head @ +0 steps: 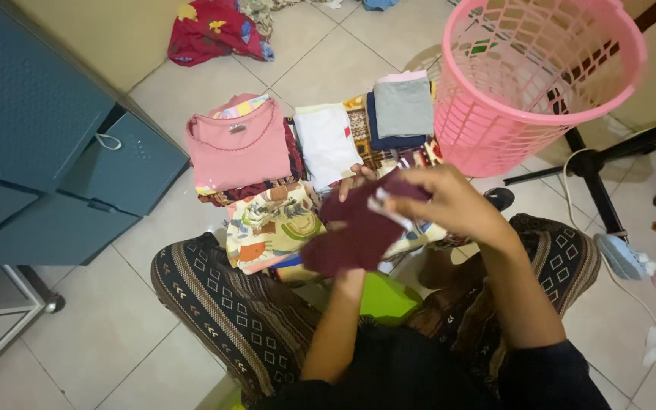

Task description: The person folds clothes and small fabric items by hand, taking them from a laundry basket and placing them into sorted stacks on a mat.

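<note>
Pretty far along with the folding, I'd say. Both hands are up in the middle of the view working a small maroon garment (354, 231): the left hand (358, 182) is mostly tucked behind the cloth with only its fingertips peeking out at the top edge, gripping it from underneath, and the right hand (449, 201) is closed over its upper right corner, pinching near a white tag.

At 12 o'clock from the hands, neat stacks already sit on the tiled floor (115, 334): a folded pink shirt (238, 146) at 11, a white piece (326, 143), a grey one (404, 105) on something navy.

The pink laundry basket (525, 83) at 1 o'clock looks nearly empty. A red crumpled garment (214, 30) lies well apart at the top, unfolded.
</note>
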